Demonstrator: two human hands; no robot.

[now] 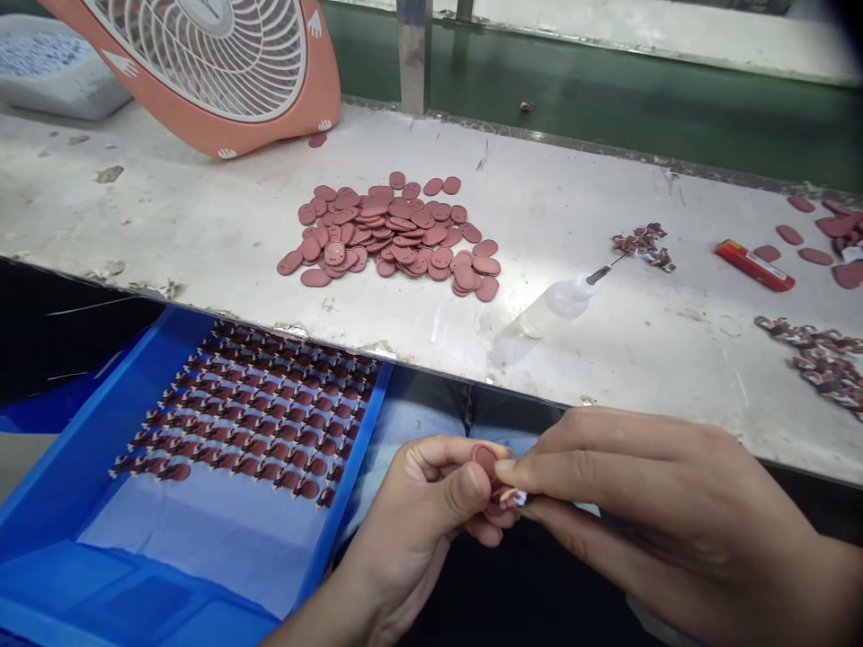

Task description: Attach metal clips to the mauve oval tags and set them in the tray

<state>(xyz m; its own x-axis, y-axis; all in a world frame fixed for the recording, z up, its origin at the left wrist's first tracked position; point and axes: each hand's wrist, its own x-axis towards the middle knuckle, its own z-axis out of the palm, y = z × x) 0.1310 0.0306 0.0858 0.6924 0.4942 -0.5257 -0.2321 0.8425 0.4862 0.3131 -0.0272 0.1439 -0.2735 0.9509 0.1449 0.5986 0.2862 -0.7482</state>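
In front of the bench edge, my left hand (411, 512) pinches a reddish-brown oval disc (484, 458) between thumb and fingers. My right hand (647, 503) meets it from the other side, its thumb and fingers closed on a small brown and white molded piece (511, 498) against the disc's lower part. Fingers hide much of both parts. Beyond my hands on the bench lie a heap of similar oval discs (397, 229) and a clear squeeze bottle (554, 307) with a needle tip. Its tip points at a small cluster of molded pieces (640, 243).
Below the bench at left, a blue bin (47, 503) holds rows of joined pieces (256, 422) on pale sheets. An orange fan (270, 135) and a white tub (87, 94) stand at back left. A red lighter (755, 266) and more molded pieces (826, 368) lie at right.
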